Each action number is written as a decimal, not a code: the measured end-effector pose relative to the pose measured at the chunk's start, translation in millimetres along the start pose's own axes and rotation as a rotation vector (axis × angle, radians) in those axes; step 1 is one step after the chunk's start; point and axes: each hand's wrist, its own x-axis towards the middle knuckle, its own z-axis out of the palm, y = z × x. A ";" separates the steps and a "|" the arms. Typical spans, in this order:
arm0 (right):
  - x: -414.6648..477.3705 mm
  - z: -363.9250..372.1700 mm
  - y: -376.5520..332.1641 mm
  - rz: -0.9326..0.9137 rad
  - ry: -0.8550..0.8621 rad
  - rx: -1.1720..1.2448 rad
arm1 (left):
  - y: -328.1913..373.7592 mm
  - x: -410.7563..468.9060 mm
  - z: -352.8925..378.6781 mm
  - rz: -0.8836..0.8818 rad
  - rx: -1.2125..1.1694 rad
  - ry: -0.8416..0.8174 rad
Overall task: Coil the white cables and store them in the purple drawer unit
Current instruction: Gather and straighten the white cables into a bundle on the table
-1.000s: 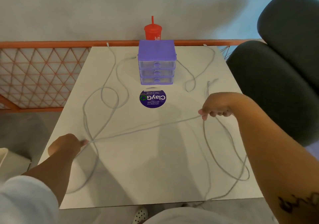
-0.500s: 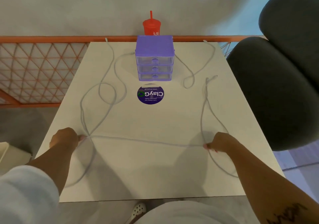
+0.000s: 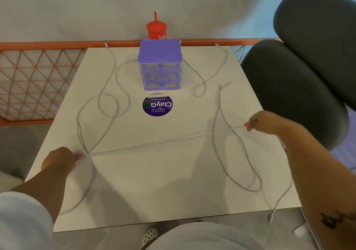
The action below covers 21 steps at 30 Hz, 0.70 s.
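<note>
A white table (image 3: 154, 182) has long white cables lying all over it. The left hand (image 3: 59, 160) sits near the left edge of the table. Its fingers are pressed together and pinch a white cable (image 3: 146, 145). The right hand (image 3: 264, 121) is up over the right side of the table. Its fingers are curled in and pinch the same cable. The cable runs in a nearly straight line between the two hands.

More of this cable makes big loops (image 3: 240, 163) on the right side, below the right hand. One end (image 3: 271, 218) hangs off the near right edge of the table. On the left side, the cable makes loops (image 3: 107, 105) too, and they reach toward the far edge. Another white cable (image 3: 200, 84) curls on the far right part of the table.

The purple drawer unit (image 3: 160, 64) stands at the far middle of the table. It has three see-through drawers, and all look closed. Just in front of it lies a round purple sticker (image 3: 157, 105). A red cup (image 3: 156, 30) with a straw stands behind the drawer unit. A dark chair (image 3: 300, 87) is on the right, beside the table.
</note>
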 end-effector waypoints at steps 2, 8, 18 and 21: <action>-9.6 -24.5 2.8 -0.007 0.025 0.066 | 1.2 -0.2 0.0 -0.003 -0.002 -0.007; -6.9 -33.9 4.8 -0.080 0.110 0.141 | 0.3 -1.5 4.4 -0.032 -0.023 -0.006; -5.7 97.9 80.4 0.138 0.091 0.020 | -1.0 -3.5 6.0 -0.035 -0.005 -0.010; -10.0 104.5 80.4 0.205 0.215 0.036 | -2.6 -1.1 7.2 -0.050 0.009 -0.015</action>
